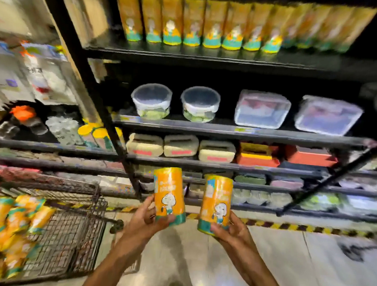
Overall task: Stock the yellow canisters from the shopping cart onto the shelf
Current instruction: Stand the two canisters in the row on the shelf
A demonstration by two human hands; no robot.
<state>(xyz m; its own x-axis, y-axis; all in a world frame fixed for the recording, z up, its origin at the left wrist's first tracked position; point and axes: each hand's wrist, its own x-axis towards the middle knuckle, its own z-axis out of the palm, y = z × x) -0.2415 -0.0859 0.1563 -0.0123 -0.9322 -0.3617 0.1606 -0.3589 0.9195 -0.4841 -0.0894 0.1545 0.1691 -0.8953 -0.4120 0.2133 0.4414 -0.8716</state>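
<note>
Head view. Both forearms reached up and forward from the bottom edge, bare, angled toward each other. Left hand (145,217) gripped a yellow canister (169,195) at its teal base, thumb across the front, fingers curled round the back; canister upright, tilted slightly left. Right hand (229,229) held a second canister (216,204) the same way at the base, thumb pressed on the front, fingers wrapped under and behind; also near upright. The two canisters were near each other, not touching, both in mid-air in front of the lower shelves.

Canisters were cylinders, glossy orange-yellow wrap, cartoon white figure, teal band at the bottom. More of them lay jumbled on their sides in the shopping cart (69,235) at lower left, a dark wire-mesh basket; that heap (10,232) was blurred, count unclear. A row of matching canisters (211,23) stood upright, side by side, on the top shelf (209,57), a black metal rack with flat dark boards.

Shelf below: two round clear tubs (151,100) with lids, two rectangular clear boxes (262,109). Next down: pale rectangular packs (181,145), red boxes (259,155). Lower tiers too smeared to name, possibly more containers. Floor (285,268) was smooth, shiny, pale, with a black-yellow hazard stripe (299,227) along the rack foot.
</note>
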